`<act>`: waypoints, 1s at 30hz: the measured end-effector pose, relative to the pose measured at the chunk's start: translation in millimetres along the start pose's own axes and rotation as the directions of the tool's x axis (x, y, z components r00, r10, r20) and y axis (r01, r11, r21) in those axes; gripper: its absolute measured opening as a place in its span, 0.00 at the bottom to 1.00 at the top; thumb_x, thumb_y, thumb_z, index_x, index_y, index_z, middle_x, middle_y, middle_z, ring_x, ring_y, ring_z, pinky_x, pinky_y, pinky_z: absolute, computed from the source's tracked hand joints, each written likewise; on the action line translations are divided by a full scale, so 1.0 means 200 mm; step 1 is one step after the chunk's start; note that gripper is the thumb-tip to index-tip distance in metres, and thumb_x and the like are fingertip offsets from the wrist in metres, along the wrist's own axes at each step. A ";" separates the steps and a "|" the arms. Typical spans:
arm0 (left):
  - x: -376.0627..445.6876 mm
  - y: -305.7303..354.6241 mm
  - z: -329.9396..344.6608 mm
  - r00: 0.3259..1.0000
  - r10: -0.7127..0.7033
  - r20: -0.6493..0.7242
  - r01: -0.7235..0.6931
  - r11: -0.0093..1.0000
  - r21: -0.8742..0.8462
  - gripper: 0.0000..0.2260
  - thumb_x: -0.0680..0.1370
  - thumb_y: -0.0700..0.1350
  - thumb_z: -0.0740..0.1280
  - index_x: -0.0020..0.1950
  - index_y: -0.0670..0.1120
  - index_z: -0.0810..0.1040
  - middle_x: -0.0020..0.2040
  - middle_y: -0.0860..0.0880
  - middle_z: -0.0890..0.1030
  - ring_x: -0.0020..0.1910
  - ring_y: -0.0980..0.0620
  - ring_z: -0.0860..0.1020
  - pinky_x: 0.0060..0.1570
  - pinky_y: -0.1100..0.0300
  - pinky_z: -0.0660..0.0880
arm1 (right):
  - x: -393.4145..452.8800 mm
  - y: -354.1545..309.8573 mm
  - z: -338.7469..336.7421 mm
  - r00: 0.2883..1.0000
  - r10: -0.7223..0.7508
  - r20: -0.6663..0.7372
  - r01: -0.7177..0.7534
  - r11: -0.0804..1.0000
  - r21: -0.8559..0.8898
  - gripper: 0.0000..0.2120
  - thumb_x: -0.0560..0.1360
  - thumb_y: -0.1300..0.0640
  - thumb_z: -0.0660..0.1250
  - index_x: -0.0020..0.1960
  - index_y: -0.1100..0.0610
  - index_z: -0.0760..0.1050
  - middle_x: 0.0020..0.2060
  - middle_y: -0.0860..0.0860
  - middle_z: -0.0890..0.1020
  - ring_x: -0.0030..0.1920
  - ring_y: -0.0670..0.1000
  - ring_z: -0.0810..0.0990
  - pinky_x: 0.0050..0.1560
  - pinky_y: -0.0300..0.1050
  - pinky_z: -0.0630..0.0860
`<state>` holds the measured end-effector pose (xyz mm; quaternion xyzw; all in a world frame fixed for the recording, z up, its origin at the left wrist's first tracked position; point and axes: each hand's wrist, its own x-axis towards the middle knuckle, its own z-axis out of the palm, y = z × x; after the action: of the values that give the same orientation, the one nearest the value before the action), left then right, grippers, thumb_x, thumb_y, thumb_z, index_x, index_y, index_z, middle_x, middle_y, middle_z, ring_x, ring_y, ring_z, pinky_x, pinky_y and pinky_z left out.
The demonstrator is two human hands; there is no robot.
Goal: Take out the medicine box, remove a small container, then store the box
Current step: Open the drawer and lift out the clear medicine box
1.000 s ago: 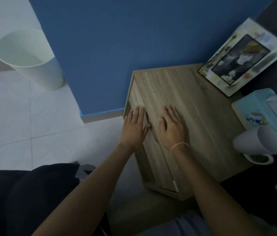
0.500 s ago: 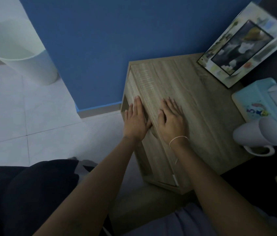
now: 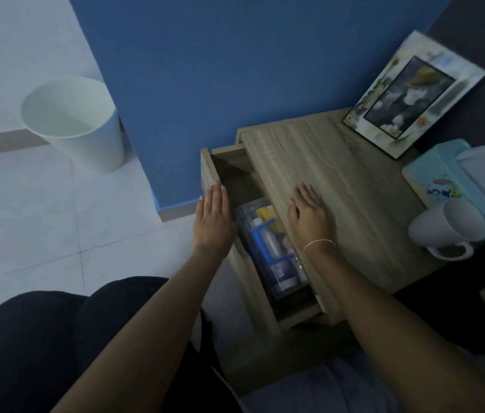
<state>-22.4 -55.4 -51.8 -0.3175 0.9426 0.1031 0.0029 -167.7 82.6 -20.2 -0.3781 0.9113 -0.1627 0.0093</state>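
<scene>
Judging from the open drawer (image 3: 236, 186), the task had barely begun: the drawer of the wooden nightstand (image 3: 354, 189) stood pulled out, and the medicine box (image 3: 271, 248), a clear plastic case with a blue handle, lay inside the drawer toward its near end, not yet lifted. Small bottles and a yellow item showed through its lid, too dim to name. Taking the box out, picking a small container from it and putting the box back all seemed left to do. The left hand (image 3: 213, 219) lay flat with fingers straight and together along the drawer's outer front edge, grip slack and holding nothing. The right hand (image 3: 309, 213) rested palm down on the nightstand's top just beside the drawer opening, fingers spread a little, clasping nothing either. Neither hand touched the box.
</scene>
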 end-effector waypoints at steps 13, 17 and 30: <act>-0.15 -0.18 -0.13 0.991 -0.107 0.074 0.100 0.990 0.095 0.41 0.77 0.59 0.60 0.76 0.43 0.38 0.79 0.44 0.42 0.78 0.45 0.43 0.76 0.46 0.46 | -0.17 -0.08 0.07 0.993 0.058 0.106 -0.033 0.975 -0.221 0.31 0.80 0.44 0.48 0.77 0.59 0.48 0.78 0.58 0.54 0.78 0.56 0.49 0.77 0.56 0.46; -0.18 -0.20 -0.14 0.982 -0.172 0.081 0.163 0.981 0.107 0.41 0.77 0.55 0.62 0.76 0.42 0.38 0.79 0.44 0.41 0.78 0.44 0.42 0.77 0.46 0.47 | -0.17 -0.08 0.06 0.996 0.044 0.082 -0.024 0.973 -0.231 0.29 0.80 0.46 0.50 0.77 0.60 0.52 0.77 0.59 0.57 0.77 0.57 0.52 0.76 0.57 0.50; -0.28 -0.34 -0.18 0.979 -0.186 0.088 0.169 0.971 0.168 0.40 0.78 0.58 0.59 0.77 0.42 0.38 0.79 0.44 0.41 0.78 0.44 0.41 0.75 0.46 0.47 | -0.19 -0.10 0.05 0.996 0.041 0.075 -0.023 0.973 -0.229 0.28 0.81 0.48 0.50 0.77 0.61 0.52 0.77 0.59 0.57 0.77 0.57 0.52 0.77 0.56 0.48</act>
<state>65.7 -82.3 -25.7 -0.3937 0.9142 0.0427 0.0864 -126.7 92.8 -27.5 -0.3679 0.9289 -0.0415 0.0045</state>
